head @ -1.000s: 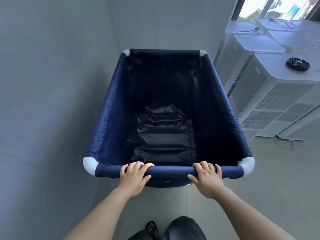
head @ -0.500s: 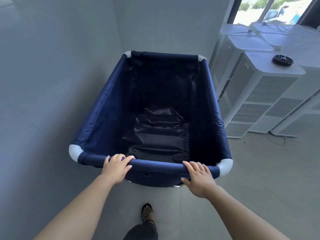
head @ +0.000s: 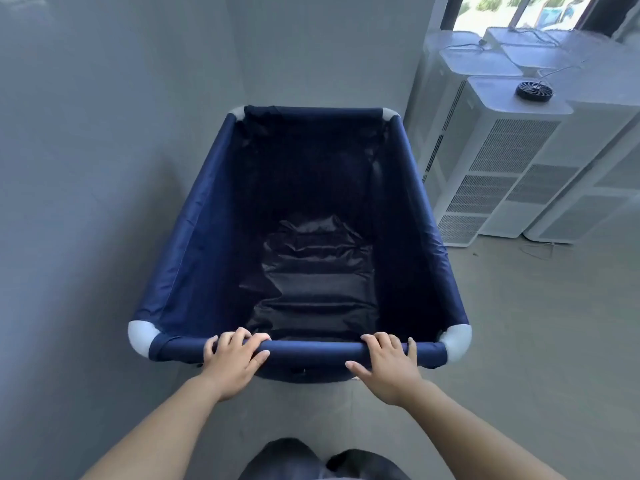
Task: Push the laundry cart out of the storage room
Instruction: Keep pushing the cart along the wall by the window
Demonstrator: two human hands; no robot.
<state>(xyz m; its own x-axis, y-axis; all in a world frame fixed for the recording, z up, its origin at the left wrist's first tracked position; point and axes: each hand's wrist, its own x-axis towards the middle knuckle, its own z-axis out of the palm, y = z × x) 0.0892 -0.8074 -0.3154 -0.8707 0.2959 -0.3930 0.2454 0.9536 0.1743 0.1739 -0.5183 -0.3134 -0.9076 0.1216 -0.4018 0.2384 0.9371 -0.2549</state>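
The laundry cart (head: 194,251) is a deep navy fabric bin with white plastic corners, and it fills the middle of the head view. Nothing lies inside; only a wrinkled dark liner shows at its bottom. My left hand (head: 232,361) grips the near top rail left of centre, fingers curled over it. My right hand (head: 388,365) holds the same rail right of centre, fingers over the top and thumb spread out below. The cart's wheels are hidden under the fabric.
A grey wall (head: 79,168) runs close along the cart's left side and across its far end. Several white floor-standing units (head: 498,161) stand at the right, one with a small black fan (head: 534,90) on top. Grey floor (head: 540,341) lies to the right.
The cart has turned back to sit square in front of me after swinging leftward. Both hands stay on the near rail, and the white units appear farther to the right.
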